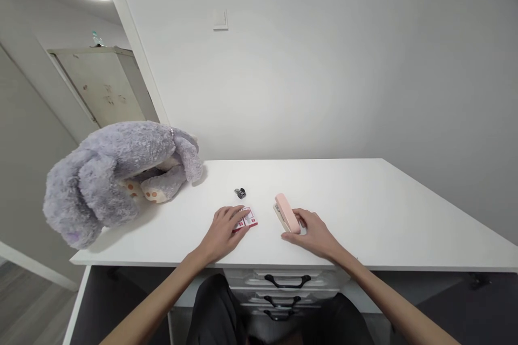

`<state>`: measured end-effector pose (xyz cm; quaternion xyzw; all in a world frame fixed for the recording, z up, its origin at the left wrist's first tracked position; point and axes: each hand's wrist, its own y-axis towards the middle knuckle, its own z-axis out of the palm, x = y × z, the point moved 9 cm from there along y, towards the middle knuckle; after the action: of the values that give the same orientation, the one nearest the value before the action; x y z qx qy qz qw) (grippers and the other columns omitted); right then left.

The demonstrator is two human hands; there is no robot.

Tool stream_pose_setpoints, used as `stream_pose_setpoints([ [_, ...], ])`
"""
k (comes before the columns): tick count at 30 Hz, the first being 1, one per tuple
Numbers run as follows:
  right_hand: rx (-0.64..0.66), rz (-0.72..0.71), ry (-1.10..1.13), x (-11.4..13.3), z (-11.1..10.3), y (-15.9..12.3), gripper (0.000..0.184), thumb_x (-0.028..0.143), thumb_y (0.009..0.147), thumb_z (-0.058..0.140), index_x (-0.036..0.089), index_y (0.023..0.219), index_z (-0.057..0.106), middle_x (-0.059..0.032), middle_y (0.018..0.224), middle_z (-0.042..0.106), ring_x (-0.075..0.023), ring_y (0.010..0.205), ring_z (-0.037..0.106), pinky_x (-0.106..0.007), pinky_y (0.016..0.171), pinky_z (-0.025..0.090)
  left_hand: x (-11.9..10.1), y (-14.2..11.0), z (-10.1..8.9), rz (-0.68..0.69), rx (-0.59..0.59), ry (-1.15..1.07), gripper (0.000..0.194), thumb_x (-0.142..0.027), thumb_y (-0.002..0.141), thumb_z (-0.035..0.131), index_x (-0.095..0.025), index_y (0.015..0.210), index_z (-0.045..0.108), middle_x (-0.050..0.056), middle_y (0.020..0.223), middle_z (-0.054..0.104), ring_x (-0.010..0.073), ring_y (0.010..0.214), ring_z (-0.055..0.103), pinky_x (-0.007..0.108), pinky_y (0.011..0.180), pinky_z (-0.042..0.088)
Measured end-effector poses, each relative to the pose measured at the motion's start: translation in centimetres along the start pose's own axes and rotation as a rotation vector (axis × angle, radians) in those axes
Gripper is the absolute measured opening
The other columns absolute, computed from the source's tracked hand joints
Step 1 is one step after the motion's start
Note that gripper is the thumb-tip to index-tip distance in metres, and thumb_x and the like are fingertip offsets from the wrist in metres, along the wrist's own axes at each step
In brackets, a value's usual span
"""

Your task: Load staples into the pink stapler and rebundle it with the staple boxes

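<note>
On the white desk lies a small flat red-and-white box (251,218), with my left hand (224,229) closed over its left part. The fingers rest across its top and the thumb lies along the near edge, so part of the box is hidden. A pink stapler (286,212) stands to the right of it, tilted away from me. My right hand (313,232) grips its near end, thumb on the near side and fingers on the right. Beyond the box sits a small black and silver clip (240,193), touched by neither hand.
A large grey-purple plush toy (121,167) slumps over the desk's left end. Behind the white desk (364,205) rises a wall with a light switch (220,19). Drawers with black handles (287,281) are under the front edge, between my knees.
</note>
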<state>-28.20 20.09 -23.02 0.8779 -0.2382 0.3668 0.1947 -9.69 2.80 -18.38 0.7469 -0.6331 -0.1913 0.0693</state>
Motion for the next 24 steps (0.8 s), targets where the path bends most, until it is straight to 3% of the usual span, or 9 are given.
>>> stream_pose_setpoints([
  [6,0.029,-0.051,0.016,0.9,-0.3,0.0,0.047,0.058,0.078,0.076,0.027,0.114,0.071,-0.0031,0.091,0.069,-0.0249,0.085,0.059,-0.036,0.077,0.046,-4.7,1.6,0.8,0.063,0.09,-0.177,0.05,-0.045,0.102,0.052,-0.027,0.148,0.05,0.012,0.14,0.061,0.0312,0.126,0.053,0.05,0.11,0.044],
  [11,0.019,-0.056,0.04,1.4,-0.6,0.0,0.034,0.056,0.086,0.068,0.028,0.104,0.074,-0.0023,0.086,0.069,-0.0236,0.083,0.059,-0.035,0.077,0.046,-6.7,2.7,1.4,0.107,0.119,-0.244,0.052,-0.04,0.099,0.058,-0.027,0.148,0.047,0.011,0.135,0.062,0.03,0.124,0.054,0.047,0.108,0.047],
  [18,-0.099,0.028,0.23,0.4,-1.5,0.2,0.047,0.063,0.099,0.045,0.025,0.095,0.071,-0.0049,0.088,0.075,-0.0236,0.079,0.063,-0.035,0.075,0.048,-5.2,2.6,1.5,0.08,0.034,-0.207,0.076,-0.043,0.091,0.07,-0.027,0.157,0.035,0.014,0.15,0.051,0.0341,0.14,0.045,0.053,0.116,0.04],
  [24,-0.192,0.071,0.291,-0.6,-2.4,0.1,0.054,0.069,0.101,0.038,0.024,0.084,0.065,-0.0053,0.088,0.075,-0.0234,0.079,0.065,-0.033,0.071,0.047,-1.9,1.4,1.6,-0.04,0.066,-0.29,0.084,-0.046,0.089,0.073,-0.028,0.159,0.032,0.015,0.151,0.052,0.0332,0.133,0.052,0.05,0.108,0.048],
])
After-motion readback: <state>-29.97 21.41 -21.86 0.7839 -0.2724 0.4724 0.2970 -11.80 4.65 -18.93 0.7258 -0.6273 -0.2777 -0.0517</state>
